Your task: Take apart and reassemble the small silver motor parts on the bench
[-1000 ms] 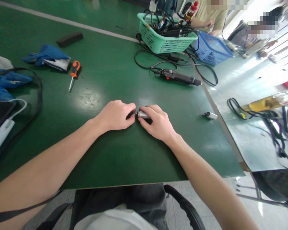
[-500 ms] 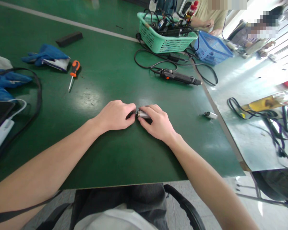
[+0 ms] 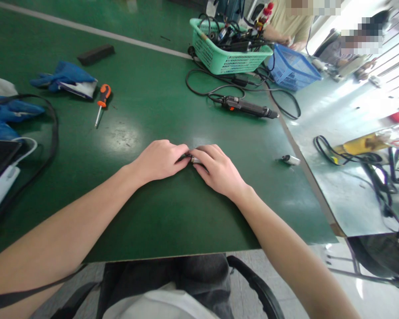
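Observation:
My right hand (image 3: 221, 170) is closed around a small silver motor (image 3: 195, 160), a metal cylinder mostly covered by the fingers. Its left end pokes out between thumb and forefinger. My left hand (image 3: 162, 160) pinches a small dark part at that end, with thumb and forefinger pressed together; what the part is I cannot make out. Both hands rest low over the green table (image 3: 173, 212), fingertips almost touching. Farther right on the table lies a similar silver cylinder with a dark end (image 3: 291, 160).
An orange-and-black screwdriver (image 3: 103, 99), blue gloves (image 3: 66, 77) and a dark block (image 3: 96, 54) lie at left. Beyond my hands are a corded electric screwdriver (image 3: 249, 107), a green basket (image 3: 232, 62) of cables and a blue basket (image 3: 294, 73). Other people sit behind.
My right forefinger has come forward and down over the motor's left end, covering more of it. My left fingertips have shifted slightly right, toward it.

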A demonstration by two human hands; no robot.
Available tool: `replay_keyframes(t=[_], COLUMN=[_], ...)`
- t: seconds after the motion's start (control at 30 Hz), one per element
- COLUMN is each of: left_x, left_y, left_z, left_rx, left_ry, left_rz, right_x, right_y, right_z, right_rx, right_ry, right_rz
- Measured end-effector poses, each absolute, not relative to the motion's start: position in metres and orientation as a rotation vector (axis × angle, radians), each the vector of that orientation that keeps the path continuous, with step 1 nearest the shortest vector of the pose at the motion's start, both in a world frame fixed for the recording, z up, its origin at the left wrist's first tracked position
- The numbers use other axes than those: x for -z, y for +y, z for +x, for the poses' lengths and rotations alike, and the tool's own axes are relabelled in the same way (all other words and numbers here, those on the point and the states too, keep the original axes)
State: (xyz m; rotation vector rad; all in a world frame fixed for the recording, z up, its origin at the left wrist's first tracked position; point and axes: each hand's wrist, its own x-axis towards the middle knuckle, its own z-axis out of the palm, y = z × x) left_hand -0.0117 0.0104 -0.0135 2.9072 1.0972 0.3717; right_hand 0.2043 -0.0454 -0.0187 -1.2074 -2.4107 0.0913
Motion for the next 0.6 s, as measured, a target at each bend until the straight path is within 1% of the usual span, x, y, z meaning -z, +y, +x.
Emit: replay_keyframes(t=[0.17,0.27,0.4,0.47,0.6], left_x=[0.014,0.013,0.012,0.012,0.011], left_y=[0.011,0.01,0.01,0.011,0.012], left_z=[-0.013,-0.014,-0.016,-0.016,-0.016], left_rx=[-0.389,-0.372,-0.346,-0.332,-0.319], left_ry=[1.171,1.176,1.167,1.159,1.152], left_rz=[2.802,2.79,2.796,2.811,2.821], right_x=[0.003,-0.002,-0.002,-0.002,0.0], right_y=[-0.035,-0.013,0.025,0.038,0.032], right_z=[0.218,0.249,0.328,0.376,0.454], right_rx=[0.09,0.154,0.085,0.061,0.064], right_ry=[-2.613,-2.635,-2.571,-2.487,-2.265], right_rz=[-1.306,-1.433,-1.65,-1.825,-2.101])
